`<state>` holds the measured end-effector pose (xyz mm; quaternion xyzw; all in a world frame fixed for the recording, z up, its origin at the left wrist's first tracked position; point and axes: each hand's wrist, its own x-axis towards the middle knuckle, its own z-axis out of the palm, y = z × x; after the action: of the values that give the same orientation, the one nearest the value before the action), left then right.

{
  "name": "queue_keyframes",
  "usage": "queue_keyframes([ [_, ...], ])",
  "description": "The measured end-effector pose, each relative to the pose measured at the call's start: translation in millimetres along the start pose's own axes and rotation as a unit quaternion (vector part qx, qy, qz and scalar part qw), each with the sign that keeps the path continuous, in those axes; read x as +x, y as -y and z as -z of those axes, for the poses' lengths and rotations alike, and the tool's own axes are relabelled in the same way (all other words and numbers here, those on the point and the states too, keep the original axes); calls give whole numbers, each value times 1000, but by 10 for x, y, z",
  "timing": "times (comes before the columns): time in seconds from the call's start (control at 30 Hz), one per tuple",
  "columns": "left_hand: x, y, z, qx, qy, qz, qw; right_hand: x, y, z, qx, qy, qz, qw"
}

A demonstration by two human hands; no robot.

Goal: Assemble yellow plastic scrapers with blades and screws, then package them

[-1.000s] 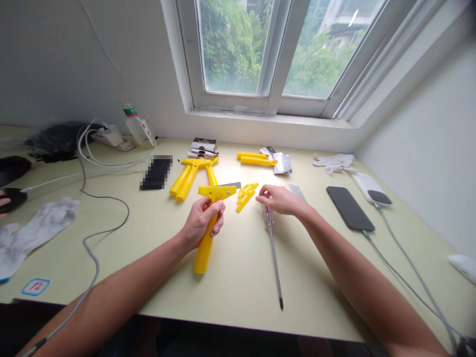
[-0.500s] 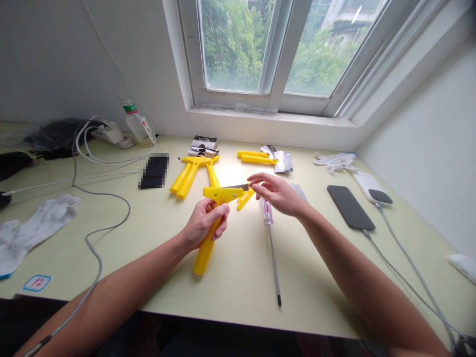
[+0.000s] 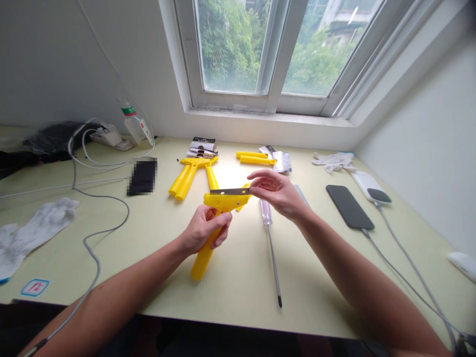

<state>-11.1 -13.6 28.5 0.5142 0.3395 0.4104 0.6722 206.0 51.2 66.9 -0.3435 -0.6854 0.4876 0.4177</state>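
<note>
My left hand is wrapped round the handle of a yellow T-shaped tool, its head pointing away from me. Between the thumb and fingers of my right hand is the right end of a dark flat blade with small holes. The blade lies along the top edge of the tool's head. A screwdriver with a clear handle rests on the table just below my right hand. Behind the blade, a small yellow piece is partly hidden.
Further back lie more yellow tools, two yellow handles and small packets. Phones, cables and a white glove are at right. Another glove, a bottle and a grey cable are at left.
The blade now shows its flat face with holes along the top of the yellow head, where before it was mostly behind it. The yellow head has turned slightly, its right end higher.
</note>
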Motion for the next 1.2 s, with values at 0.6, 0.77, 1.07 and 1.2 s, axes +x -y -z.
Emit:
queue_keyframes([
  [0.6,-80,-27,-63,62,24,-18,998,-127,381,56,-285,95,107,948],
  [0.77,-93,-40,-70,66,29,-18,997,-123,368,51,-241,100,85,962],
  [1.07,-111,-48,-57,76,48,-24,996,-121,360,76,-115,112,27,987],
  [1.2,-121,-96,-60,57,52,-36,996,-118,378,105,-196,123,84,969],
])
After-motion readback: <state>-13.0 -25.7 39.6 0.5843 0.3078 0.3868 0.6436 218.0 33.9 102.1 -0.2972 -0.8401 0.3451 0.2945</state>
